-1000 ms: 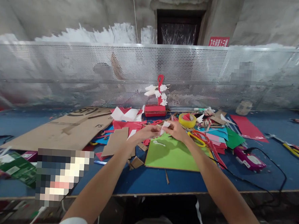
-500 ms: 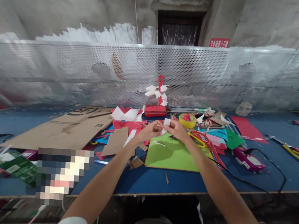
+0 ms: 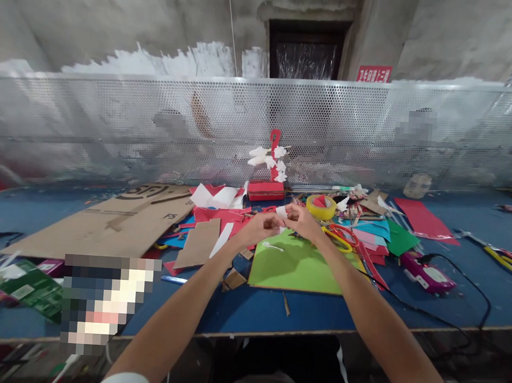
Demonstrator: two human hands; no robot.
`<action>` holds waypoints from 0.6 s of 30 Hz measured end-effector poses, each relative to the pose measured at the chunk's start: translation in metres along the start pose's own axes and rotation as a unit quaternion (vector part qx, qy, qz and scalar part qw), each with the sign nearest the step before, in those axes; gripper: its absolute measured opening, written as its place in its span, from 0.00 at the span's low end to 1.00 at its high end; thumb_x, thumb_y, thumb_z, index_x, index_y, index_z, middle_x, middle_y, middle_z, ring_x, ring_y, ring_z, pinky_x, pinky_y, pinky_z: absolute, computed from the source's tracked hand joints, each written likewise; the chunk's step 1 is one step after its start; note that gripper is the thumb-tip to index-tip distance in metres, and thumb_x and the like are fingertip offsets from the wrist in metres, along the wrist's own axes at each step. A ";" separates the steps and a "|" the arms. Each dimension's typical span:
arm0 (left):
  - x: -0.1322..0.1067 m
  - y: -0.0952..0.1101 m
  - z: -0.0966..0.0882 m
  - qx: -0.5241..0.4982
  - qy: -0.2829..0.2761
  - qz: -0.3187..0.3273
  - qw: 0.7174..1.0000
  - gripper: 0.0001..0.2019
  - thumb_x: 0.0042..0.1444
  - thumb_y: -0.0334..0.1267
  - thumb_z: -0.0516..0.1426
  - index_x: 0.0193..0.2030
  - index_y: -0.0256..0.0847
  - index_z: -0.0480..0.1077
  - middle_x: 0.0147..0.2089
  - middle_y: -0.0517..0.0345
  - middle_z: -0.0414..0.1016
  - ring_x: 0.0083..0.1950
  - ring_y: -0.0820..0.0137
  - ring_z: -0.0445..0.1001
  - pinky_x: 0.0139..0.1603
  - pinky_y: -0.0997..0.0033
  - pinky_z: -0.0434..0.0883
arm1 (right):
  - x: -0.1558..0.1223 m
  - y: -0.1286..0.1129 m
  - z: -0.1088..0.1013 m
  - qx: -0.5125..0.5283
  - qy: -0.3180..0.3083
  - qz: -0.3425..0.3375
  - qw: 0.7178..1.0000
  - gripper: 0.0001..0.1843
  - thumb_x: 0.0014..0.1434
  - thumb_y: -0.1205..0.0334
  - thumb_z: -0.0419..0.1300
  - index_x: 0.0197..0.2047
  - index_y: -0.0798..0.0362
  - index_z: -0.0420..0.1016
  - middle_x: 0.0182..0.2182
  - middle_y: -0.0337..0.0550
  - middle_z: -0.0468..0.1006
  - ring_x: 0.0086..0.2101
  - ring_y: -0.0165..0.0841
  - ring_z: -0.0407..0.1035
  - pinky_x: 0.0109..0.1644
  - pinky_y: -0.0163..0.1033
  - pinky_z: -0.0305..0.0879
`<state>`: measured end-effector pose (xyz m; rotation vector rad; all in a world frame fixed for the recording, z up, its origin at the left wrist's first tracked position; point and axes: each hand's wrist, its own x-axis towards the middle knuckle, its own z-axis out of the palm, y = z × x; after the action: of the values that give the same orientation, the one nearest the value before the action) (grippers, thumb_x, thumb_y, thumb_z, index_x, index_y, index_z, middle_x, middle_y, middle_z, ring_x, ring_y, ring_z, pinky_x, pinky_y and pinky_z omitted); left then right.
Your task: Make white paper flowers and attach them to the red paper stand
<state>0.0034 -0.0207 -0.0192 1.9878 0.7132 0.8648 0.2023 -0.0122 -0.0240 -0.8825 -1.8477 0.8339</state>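
My left hand (image 3: 260, 226) and my right hand (image 3: 300, 219) meet above a lime-green sheet (image 3: 297, 269). Between their closed fingertips is a small white paper strip (image 3: 282, 212), partly hidden by the fingers. A thin twisted white paper piece (image 3: 273, 247) lies on the green sheet below. Beyond the hands stands a red paper-covered box (image 3: 266, 190) with an upright red hooked strip (image 3: 275, 140) that carries white paper blossoms (image 3: 270, 162). Just right of my right hand are a roll of yellow tape (image 3: 321, 207) and scissors with yellow and red handles (image 3: 339, 241).
Flattened cardboard (image 3: 107, 217) covers the left of the blue table (image 3: 248, 312). Red paper (image 3: 423, 219), a purple device (image 3: 427, 274) with a black cable and pliers (image 3: 501, 255) lie on the right. A perforated metal screen (image 3: 350, 134) rises along the back.
Both hands have shifted slightly, drawing closer together around the white paper strip. Less of the strip shows between the fingers, and it sits a little lower. The camera has tilted up slightly.
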 end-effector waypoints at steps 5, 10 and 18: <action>0.001 0.001 0.001 0.021 0.016 -0.002 1.000 0.07 0.52 0.34 0.59 0.37 0.35 0.71 0.31 0.60 0.69 0.30 0.77 0.64 0.32 0.76 0.61 | 0.000 -0.002 0.000 -0.005 0.009 -0.004 1.000 0.16 0.52 0.59 0.64 0.44 0.53 0.69 0.31 0.39 0.76 0.30 0.31 0.69 0.33 0.34 0.63; 0.003 -0.005 -0.001 0.030 0.035 0.000 0.999 0.07 0.50 0.32 0.58 0.37 0.35 0.71 0.33 0.59 0.71 0.32 0.75 0.67 0.34 0.76 0.62 | -0.001 -0.005 -0.001 -0.051 0.018 0.003 0.999 0.15 0.55 0.59 0.60 0.46 0.53 0.72 0.29 0.38 0.75 0.27 0.29 0.68 0.30 0.33 0.63; 0.002 -0.008 0.000 -0.013 0.017 0.023 1.000 0.11 0.51 0.33 0.61 0.42 0.36 0.71 0.35 0.58 0.71 0.34 0.75 0.68 0.38 0.74 0.65 | 0.000 0.000 -0.001 -0.016 0.020 0.011 1.000 0.14 0.56 0.59 0.59 0.46 0.52 0.70 0.30 0.38 0.75 0.26 0.30 0.68 0.29 0.34 0.63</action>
<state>0.0032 -0.0149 -0.0251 1.9779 0.6754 0.9319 0.2030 -0.0118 -0.0237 -0.9352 -1.8241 0.7962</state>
